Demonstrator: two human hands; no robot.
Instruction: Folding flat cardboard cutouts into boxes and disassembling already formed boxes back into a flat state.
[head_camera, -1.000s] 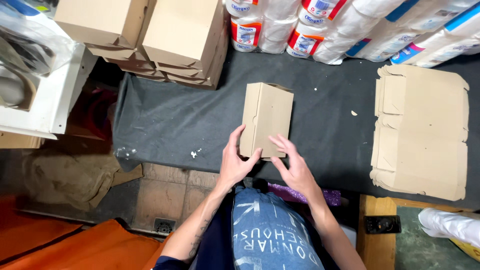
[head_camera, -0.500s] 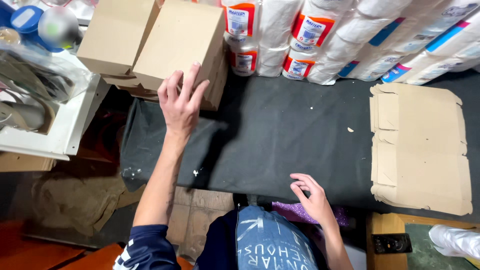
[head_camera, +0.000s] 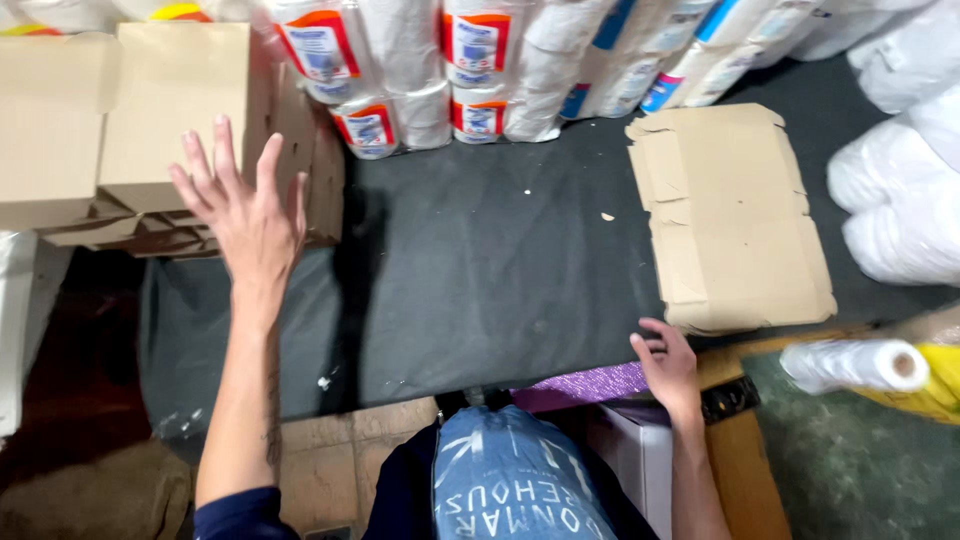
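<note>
My left hand (head_camera: 245, 205) is stretched out with fingers spread, just in front of a stack of folded brown cardboard boxes (head_camera: 170, 110) at the far left of the black table (head_camera: 480, 270). It holds nothing. My right hand (head_camera: 668, 362) rests at the table's near edge, fingers loosely curled and empty, just below a pile of flat cardboard blanks (head_camera: 735, 215) on the right.
Wrapped packs of white rolls with orange and blue labels (head_camera: 470, 60) line the back of the table. White plastic bags (head_camera: 900, 190) lie at the right. A roll of clear film (head_camera: 860, 365) sits at the lower right, a purple item (head_camera: 580, 385) below the table edge.
The brown box that both hands held a second ago now lies on the stack at the left. My left hand has drawn back slightly from it; the right hand moved toward the flat blanks.
</note>
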